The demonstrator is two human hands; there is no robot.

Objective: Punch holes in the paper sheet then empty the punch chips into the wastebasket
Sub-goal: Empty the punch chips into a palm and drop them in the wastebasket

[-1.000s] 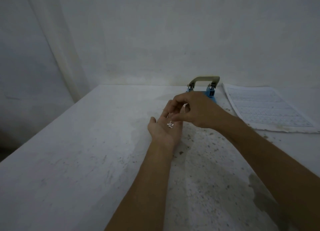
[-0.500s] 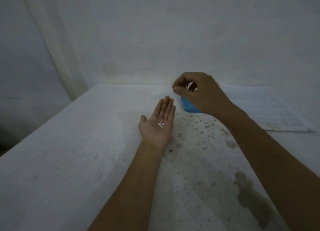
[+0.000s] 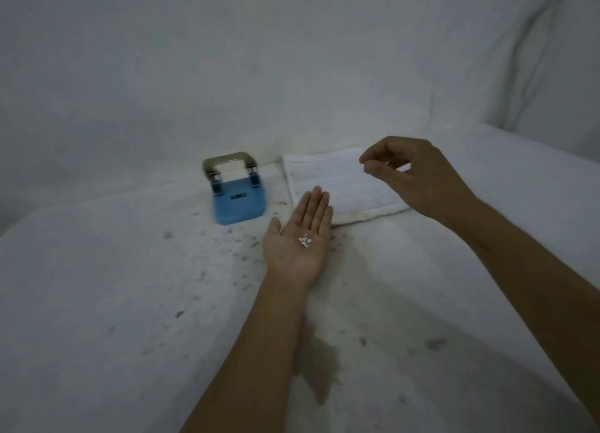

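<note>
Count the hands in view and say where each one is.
2. The left hand lies open, palm up, over the table, with paper chips on it. The right hand hovers, loosely curled, over the paper sheet.

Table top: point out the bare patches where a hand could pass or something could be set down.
Free: the white table left of the open left hand and in front of the blue hole punch, and the near right part beyond the right forearm. Crowded: the back middle, where punch, printed paper sheet, and right hand cluster.
</note>
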